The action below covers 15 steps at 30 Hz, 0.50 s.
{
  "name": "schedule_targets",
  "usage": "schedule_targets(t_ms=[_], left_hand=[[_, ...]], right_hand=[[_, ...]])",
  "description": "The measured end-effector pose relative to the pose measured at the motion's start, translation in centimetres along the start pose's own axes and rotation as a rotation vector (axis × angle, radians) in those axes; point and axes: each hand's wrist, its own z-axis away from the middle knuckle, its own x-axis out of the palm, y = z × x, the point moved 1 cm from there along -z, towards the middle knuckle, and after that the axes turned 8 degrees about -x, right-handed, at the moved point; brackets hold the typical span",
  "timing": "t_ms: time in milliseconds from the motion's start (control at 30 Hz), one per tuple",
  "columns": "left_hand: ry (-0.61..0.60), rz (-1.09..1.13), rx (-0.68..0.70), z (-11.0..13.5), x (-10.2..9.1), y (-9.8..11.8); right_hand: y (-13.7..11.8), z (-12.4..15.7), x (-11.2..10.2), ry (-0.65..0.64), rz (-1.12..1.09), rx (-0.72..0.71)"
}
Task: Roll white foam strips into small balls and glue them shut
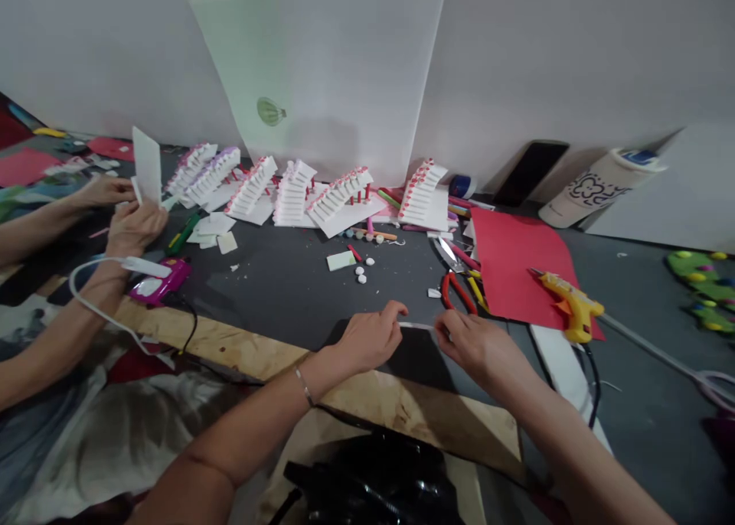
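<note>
Over the near edge of the dark table, my left hand (pixel 372 335) and my right hand (pixel 474 343) face each other. A thin white strip (pixel 416 326) spans the gap between them, its ends pinched in my closed fingers. The tips of my left thumb and finger are partly hidden. Just beyond my right hand lie red-handled pliers (pixel 458 294) and a pair of scissors (pixel 449 254). Ahead of my left hand are small white balls (pixel 361 274), a short red stick (pixel 354 254) and a pale card piece (pixel 341 261).
Several small white stair models (pixel 292 192) with red and pink posts stand along the wall. A yellow glue gun (pixel 568 301) rests on a red sheet (pixel 520 269) at right, near a white tumbler (pixel 597 188) and a phone (pixel 529 173). At left, a co-worker's hands (pixel 135 219) hold white board.
</note>
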Motion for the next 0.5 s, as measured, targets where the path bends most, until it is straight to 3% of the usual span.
schedule_targets(t_ms=[200,300,400,500], left_hand=[[0.039,0.19,0.032,-0.1,-0.2,-0.3],[0.101,0.31,0.026,-0.3,0.1,-0.7],[0.182,0.446,-0.009,-0.5,0.3,-1.2],[0.264,0.604,-0.065,-0.7,0.1,-1.7]], right_hand=[[0.2,-0.7,0.0,0.0,-0.072,-0.001],[0.3,-1.2,0.0,0.01,-0.204,0.07],[0.4,-1.5,0.3,0.043,-0.53,0.317],[0.0,-1.9,1.0,0.198,-1.003,0.64]])
